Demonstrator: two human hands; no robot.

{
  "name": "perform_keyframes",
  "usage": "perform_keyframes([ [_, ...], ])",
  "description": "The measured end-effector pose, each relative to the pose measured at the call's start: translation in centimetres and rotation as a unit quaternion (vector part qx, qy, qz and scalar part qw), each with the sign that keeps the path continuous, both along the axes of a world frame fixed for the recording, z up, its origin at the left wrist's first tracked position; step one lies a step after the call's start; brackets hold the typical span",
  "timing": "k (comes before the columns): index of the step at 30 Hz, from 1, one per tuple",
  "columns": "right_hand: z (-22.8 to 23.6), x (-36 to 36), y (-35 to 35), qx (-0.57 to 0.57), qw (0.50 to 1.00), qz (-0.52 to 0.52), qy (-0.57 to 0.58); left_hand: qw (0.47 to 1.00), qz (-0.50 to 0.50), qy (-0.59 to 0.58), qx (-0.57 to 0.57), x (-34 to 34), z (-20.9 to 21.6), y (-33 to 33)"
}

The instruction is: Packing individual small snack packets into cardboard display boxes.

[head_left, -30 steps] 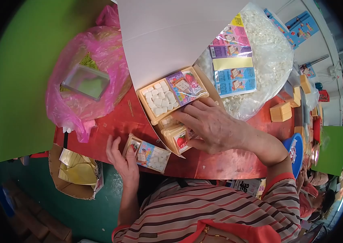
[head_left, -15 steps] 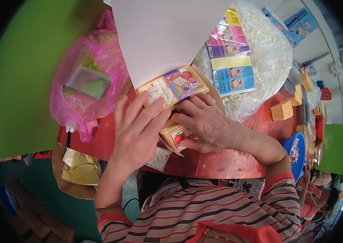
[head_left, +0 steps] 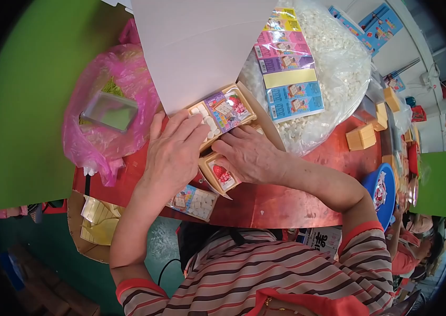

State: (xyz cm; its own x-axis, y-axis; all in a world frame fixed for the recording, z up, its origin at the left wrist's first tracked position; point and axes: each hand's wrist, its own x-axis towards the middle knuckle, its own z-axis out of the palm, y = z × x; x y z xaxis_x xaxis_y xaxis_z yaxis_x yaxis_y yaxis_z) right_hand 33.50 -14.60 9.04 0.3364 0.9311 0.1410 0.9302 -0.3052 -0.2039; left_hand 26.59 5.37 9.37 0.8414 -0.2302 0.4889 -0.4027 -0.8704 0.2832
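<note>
A tan plastic tray with a purple label, white pieces and a strawberry picture (head_left: 228, 111) sits in a white carton with its lid (head_left: 202, 47) raised. My left hand (head_left: 174, 145) lies on the tray's left end with fingers stretched out, covering some of its white pieces. Just below the labelled tray, my right hand (head_left: 252, 155) has its fingers bent and closed round the right side of a second tan tray with a strawberry (head_left: 222, 172). Its thumb is hidden. Nearer me, a tray with a blue label and white pieces (head_left: 195, 202) lies at the table edge.
A pink plastic bag (head_left: 83, 142) with a clear box (head_left: 111, 110) stands at left. Label sheets (head_left: 294, 100) lie on a large clear bag of white pieces (head_left: 339, 63). Tan trays (head_left: 361, 138) and a blue basin (head_left: 386, 195) are at right on the red table (head_left: 296, 205).
The whole view has shifted slightly. My left fingers have come down farther over the labelled tray. My right thumb has gone out of sight, and more of the blue-labelled tray shows.
</note>
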Motion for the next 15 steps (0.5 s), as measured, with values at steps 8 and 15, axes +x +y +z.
perform_keyframes([
  [8,-0.4,-1.0,-0.3,0.029,0.999,-0.011,-0.035,1.000,-0.004,0.009,-0.013,0.1,0.8,-0.2],
  [15,0.6,-2.5,-0.8,0.040,0.982,0.000,-0.183,1.000,-0.001,0.028,-0.011,0.2,0.2,-0.1],
])
